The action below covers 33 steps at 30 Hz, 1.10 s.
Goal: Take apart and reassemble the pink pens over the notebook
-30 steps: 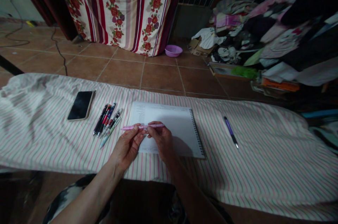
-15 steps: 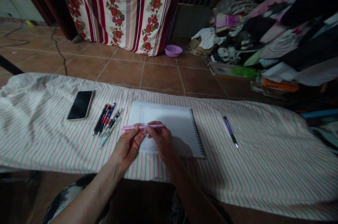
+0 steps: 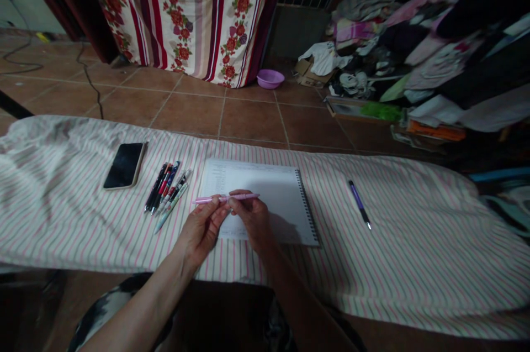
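Note:
Both my hands pinch a pink pen (image 3: 226, 198) held level over the near left part of a white spiral notebook (image 3: 265, 192). My left hand (image 3: 199, 229) grips the pen's left half and my right hand (image 3: 252, 219) grips its right half. The notebook lies open on a striped cloth (image 3: 414, 252). Several pens (image 3: 168, 192) lie in a bunch just left of the notebook. A purple pen (image 3: 358, 204) lies alone to the right.
A dark phone (image 3: 124, 165) lies face up left of the bunched pens. Beyond the cloth is a tiled floor with a flowered curtain (image 3: 194, 9), a small purple bowl (image 3: 270, 79) and a heap of clothes (image 3: 414, 53) at the right.
Nothing has visibly changed with the hands or the pink pen; the view has only shifted a little.

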Each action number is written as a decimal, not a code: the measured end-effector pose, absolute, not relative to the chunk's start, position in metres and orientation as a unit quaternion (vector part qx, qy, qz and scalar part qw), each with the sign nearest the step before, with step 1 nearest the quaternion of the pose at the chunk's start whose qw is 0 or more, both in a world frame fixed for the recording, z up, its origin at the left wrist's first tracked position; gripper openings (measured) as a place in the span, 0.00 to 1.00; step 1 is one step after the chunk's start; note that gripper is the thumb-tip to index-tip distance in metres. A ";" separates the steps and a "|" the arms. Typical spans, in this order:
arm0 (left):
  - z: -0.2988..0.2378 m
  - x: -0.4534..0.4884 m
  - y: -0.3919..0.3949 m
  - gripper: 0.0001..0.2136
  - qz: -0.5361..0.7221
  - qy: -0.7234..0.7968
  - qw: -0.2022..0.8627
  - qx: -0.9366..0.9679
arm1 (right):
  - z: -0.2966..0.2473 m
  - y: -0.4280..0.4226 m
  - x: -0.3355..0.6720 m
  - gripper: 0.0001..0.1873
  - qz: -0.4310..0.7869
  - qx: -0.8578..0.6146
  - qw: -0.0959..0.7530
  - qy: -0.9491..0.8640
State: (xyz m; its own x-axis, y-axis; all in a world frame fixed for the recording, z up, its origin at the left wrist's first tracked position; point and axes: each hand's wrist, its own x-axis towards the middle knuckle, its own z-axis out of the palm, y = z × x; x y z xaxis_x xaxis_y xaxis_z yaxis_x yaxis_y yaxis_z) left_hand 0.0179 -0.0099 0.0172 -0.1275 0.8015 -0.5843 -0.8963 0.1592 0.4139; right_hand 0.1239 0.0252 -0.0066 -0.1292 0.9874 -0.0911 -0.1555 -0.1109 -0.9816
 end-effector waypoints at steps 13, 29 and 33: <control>0.015 0.024 -0.010 0.09 0.635 0.388 0.666 -0.045 | -0.013 0.029 0.130 0.11 0.584 -0.455 0.472 -0.478; 0.022 0.023 -0.015 0.06 0.624 0.404 0.668 -0.046 | 0.005 0.038 0.153 0.10 0.560 -0.480 0.484 -0.471; 0.024 0.019 -0.017 0.07 0.643 0.423 0.639 0.005 | -0.001 0.046 0.165 0.12 0.611 -0.462 0.508 -0.394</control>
